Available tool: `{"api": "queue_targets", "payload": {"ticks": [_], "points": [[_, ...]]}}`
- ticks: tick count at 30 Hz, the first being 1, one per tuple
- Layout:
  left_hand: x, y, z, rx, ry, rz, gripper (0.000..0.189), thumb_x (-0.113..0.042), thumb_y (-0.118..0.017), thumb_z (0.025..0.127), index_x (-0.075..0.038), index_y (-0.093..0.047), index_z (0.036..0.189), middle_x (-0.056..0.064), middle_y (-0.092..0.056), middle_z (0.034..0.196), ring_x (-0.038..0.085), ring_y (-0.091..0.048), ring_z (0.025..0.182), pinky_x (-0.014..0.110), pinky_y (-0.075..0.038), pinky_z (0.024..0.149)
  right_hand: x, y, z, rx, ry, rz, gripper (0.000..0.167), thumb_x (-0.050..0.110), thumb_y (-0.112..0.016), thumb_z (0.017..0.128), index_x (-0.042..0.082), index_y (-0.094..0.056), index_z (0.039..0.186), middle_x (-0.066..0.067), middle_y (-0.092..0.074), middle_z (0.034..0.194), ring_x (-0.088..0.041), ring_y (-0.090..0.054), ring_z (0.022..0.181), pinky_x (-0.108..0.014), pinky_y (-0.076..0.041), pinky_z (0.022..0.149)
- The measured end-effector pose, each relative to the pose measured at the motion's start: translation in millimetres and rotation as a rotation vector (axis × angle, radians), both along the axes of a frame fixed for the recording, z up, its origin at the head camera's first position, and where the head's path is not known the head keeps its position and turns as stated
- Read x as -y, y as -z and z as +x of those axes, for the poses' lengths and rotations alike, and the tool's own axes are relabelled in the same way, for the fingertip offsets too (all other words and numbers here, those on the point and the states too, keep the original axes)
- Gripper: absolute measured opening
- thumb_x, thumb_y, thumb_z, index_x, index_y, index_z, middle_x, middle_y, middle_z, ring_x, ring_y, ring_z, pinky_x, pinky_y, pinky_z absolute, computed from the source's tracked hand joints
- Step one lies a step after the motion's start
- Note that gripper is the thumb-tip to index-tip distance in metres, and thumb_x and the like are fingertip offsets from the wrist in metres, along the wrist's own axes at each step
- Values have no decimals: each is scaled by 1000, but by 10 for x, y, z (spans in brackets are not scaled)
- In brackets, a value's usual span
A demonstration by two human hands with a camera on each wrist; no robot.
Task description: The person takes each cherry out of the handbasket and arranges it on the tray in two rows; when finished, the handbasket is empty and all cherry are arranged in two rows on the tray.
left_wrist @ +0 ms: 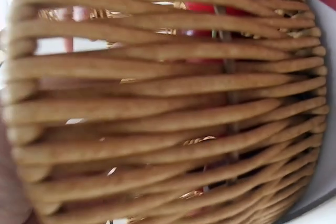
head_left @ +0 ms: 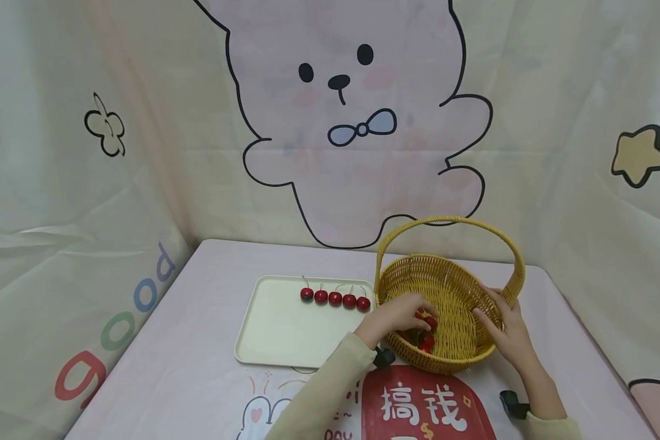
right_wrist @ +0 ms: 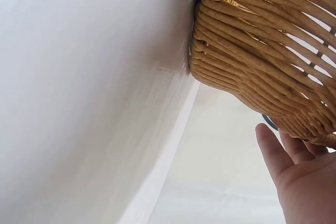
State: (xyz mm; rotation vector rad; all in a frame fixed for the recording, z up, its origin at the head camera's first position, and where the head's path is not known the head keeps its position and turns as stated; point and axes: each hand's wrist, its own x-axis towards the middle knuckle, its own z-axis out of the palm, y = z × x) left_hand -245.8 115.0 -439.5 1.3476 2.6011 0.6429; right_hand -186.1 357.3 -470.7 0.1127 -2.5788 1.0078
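Note:
A yellow wicker basket (head_left: 462, 318) with a tall arched handle stands on the right of the table. My left hand (head_left: 401, 315) reaches over its near left rim. Its curled fingers and thumb close around a red cherry (head_left: 420, 316) among several cherries (head_left: 426, 341) at the basket's left side. My right hand (head_left: 508, 330) grips the basket's right rim, thumb inside and fingers outside, by the handle's foot. The basket's woven wall (left_wrist: 157, 103) fills the left wrist view and hides most of the left hand. Fingers (right_wrist: 275, 153) lie against the wicker in the right wrist view.
Left of the basket lies a cream rectangular tray (head_left: 286, 330), with several stemmed cherries (head_left: 335, 298) in a row near its far edge. The pale table covering (head_left: 203, 318) carries a red printed patch (head_left: 423, 403) in front of the basket. Printed cloth (head_left: 352, 183) hangs behind.

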Motion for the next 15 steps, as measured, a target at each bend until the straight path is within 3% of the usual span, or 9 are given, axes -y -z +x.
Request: {"api": "queue_targets", "payload": {"ticks": [8,15], "points": [[-136,45,-80,7,2,-101,28,-24,-69,83,-19,-69,110,-9,-66,106,2,-59,95,10,-44,78,-16,26,-10,-36,-18,-3,55,21,-58,91,16,-38,142,-23,-32,131,-51,-31,119,-73,-27,84],[-225,96,-82,7,2,-130,22,-26,-68,84,-19,-71,105,-11,-67,100,-2,-58,88,10,-43,75,-18,43,-17,-27,-17,-9,55,21,-59,91,17,-37,142,-24,-30,132,-51,-31,119,-73,-27,84]]}}
